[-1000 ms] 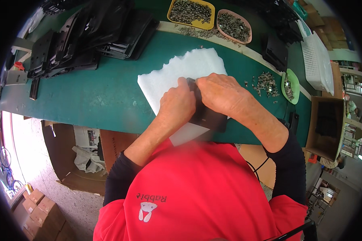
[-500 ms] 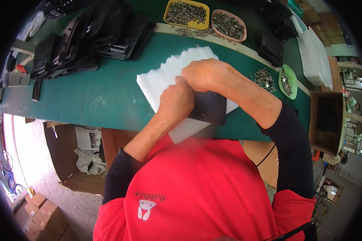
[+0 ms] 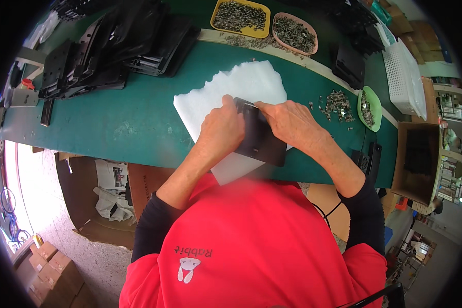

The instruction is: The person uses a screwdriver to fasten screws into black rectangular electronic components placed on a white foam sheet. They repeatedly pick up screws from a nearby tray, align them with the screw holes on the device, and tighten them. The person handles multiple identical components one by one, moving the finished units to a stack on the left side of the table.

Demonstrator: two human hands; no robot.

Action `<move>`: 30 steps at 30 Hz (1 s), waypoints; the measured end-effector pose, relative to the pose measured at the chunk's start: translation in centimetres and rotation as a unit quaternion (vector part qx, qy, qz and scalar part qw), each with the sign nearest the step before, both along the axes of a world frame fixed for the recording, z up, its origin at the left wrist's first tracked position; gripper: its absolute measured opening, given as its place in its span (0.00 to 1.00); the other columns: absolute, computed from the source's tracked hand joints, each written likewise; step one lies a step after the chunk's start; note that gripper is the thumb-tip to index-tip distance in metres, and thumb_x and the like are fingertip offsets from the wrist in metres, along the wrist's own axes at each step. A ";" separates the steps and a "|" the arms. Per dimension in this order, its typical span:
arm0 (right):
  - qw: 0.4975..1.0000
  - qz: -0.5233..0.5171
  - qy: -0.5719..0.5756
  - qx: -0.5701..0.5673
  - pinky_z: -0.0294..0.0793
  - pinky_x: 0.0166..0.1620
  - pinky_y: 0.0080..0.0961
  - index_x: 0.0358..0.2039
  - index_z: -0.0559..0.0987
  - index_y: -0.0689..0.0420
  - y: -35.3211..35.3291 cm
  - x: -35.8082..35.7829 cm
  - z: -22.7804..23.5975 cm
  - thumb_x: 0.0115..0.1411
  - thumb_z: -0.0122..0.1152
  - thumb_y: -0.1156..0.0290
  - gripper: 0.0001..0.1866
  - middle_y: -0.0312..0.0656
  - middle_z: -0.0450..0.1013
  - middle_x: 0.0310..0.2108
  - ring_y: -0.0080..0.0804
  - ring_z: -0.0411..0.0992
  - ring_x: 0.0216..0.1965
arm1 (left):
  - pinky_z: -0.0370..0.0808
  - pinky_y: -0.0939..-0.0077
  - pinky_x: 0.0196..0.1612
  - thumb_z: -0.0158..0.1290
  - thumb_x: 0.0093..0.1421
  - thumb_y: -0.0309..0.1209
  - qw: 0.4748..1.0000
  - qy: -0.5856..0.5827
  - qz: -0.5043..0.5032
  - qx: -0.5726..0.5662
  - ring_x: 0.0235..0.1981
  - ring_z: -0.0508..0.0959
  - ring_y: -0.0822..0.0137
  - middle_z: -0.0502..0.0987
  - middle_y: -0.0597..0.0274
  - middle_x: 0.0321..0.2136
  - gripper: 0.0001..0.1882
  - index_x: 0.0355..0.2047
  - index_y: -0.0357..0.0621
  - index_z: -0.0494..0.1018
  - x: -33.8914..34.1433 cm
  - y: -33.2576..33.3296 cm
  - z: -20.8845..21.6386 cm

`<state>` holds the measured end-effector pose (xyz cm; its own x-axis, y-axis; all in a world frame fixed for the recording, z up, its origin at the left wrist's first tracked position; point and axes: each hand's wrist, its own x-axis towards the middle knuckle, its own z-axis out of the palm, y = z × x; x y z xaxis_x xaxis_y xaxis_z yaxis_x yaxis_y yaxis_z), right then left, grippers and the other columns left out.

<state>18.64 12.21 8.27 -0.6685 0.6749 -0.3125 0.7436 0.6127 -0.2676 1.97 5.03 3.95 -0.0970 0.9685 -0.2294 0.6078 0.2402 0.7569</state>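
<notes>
A flat black plastic panel (image 3: pixel 262 139) lies tilted over a white foam sheet (image 3: pixel 231 84) on the bench in front of me. My left hand (image 3: pixel 222 126) is closed on the panel's left edge, its thumb up near the top corner. On the panel's upper right edge, my right hand (image 3: pixel 295 123) has its fingers bent and closed. A small bright sliver (image 3: pixel 250 105) shows beside its fingertips at the top edge; I cannot tell whether it is a separate part. The undersides of both hands are hidden.
Stacked black panels (image 3: pixel 108 51) stand at the back left. Small metal parts fill a yellow tray (image 3: pixel 268 23), a pink tray (image 3: pixel 314 38) and a green tray (image 3: pixel 377 110); a loose pile (image 3: pixel 339 105) lies beside the green one. An open cardboard box (image 3: pixel 82 200) is below the bench.
My right hand has moved right and down, away from my left hand, uncovering the panel's top edge and more foam. My left hand stays nearly in place.
</notes>
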 end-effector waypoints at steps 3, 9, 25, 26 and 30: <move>1.000 -0.005 0.005 0.013 0.75 0.34 0.49 0.33 0.76 0.59 -0.4 0.0 -0.1 0.54 0.48 0.77 0.08 0.56 0.75 0.24 0.58 0.76 0.31 | 0.73 0.45 0.34 0.48 0.61 0.29 1.000 -0.006 0.000 -0.006 0.29 0.76 0.32 0.75 0.30 0.24 0.13 0.36 0.29 0.61 0.0 0.1 0.2; 1.000 0.012 -0.019 0.021 0.76 0.34 0.47 0.32 0.75 0.60 -0.5 -1.0 1.0 0.57 0.48 0.74 0.07 0.54 0.75 0.26 0.56 0.76 0.32 | 0.73 0.46 0.33 0.48 0.61 0.29 1.000 0.002 -0.006 0.000 0.28 0.76 0.32 0.75 0.30 0.23 0.13 0.36 0.29 0.61 0.1 0.2 0.1; 0.994 0.042 -0.084 -0.047 0.78 0.38 0.47 0.34 0.81 0.57 2.5 -0.7 0.8 0.56 0.52 0.72 0.10 0.56 0.77 0.30 0.55 0.77 0.35 | 0.72 0.44 0.33 0.49 0.60 0.28 0.998 0.023 -0.022 0.056 0.27 0.75 0.31 0.73 0.29 0.21 0.12 0.35 0.29 0.61 0.4 0.1 -0.4; 0.997 0.028 -0.060 -0.043 0.77 0.38 0.49 0.37 0.81 0.54 2.1 -0.5 0.5 0.58 0.51 0.70 0.11 0.57 0.77 0.30 0.56 0.77 0.35 | 0.72 0.43 0.33 0.49 0.60 0.28 0.998 0.025 -0.012 0.059 0.28 0.75 0.30 0.73 0.28 0.22 0.13 0.36 0.29 0.61 0.2 0.0 -0.3; 0.996 -0.025 0.031 -0.084 0.75 0.40 0.44 0.40 0.79 0.58 1.6 1.1 0.7 0.62 0.51 0.67 0.12 0.54 0.77 0.30 0.55 0.76 0.36 | 0.72 0.48 0.33 0.50 0.60 0.31 0.999 0.000 -0.002 0.042 0.28 0.76 0.33 0.75 0.31 0.23 0.15 0.39 0.30 0.63 -0.3 -0.1 0.0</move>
<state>19.76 13.86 8.92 -0.6564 0.6493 -0.3841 0.7514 0.5176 -0.4092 1.62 4.88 3.94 -0.0938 0.9847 -0.1468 0.6083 0.1734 0.7745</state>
